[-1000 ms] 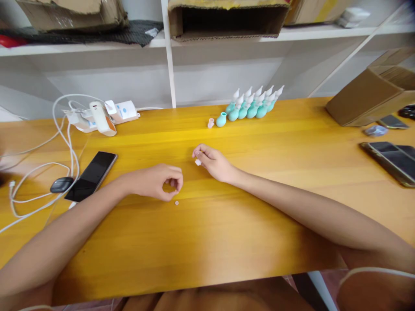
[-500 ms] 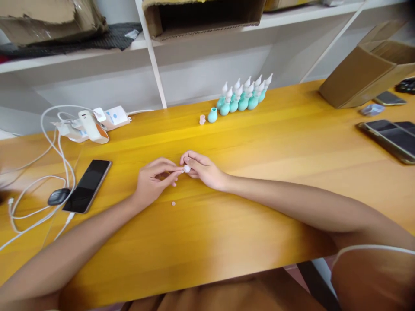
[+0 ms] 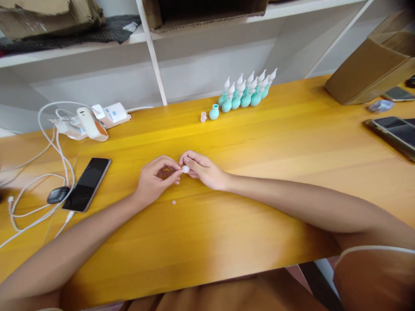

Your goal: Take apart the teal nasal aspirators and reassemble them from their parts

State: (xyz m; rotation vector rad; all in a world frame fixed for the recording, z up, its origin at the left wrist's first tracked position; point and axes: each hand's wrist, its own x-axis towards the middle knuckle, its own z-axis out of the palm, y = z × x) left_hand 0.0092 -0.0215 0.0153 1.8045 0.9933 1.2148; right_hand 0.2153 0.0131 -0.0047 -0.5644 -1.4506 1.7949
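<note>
Above the middle of the table, my right hand (image 3: 202, 169) grips a small white nozzle tip (image 3: 186, 169), its pointed end hidden in the fingers. My left hand (image 3: 157, 178) pinches at the near end of that tip; whether a tiny part sits between thumb and forefinger I cannot make out. A small pale disc (image 3: 174, 202) lies on the wood below my hands. Farther back stand a teal bulb (image 3: 214, 112) without a top and a small pinkish clear connector (image 3: 203, 117). Beside them are several teal bulb aspirators (image 3: 245, 98) with white tips, upright in two rows.
To the left lie a phone (image 3: 87, 185), a black earbud case (image 3: 58, 195), a white cable (image 3: 29, 225) and chargers (image 3: 92, 124). A cardboard box (image 3: 366, 71) stands at the back right, near more phones (image 3: 394, 134). White shelving (image 3: 151, 52) runs behind the table (image 3: 227, 242).
The view has shifted slightly. My left fingers have moved a little closer against the end of the white tip. The right hand keeps its grip.
</note>
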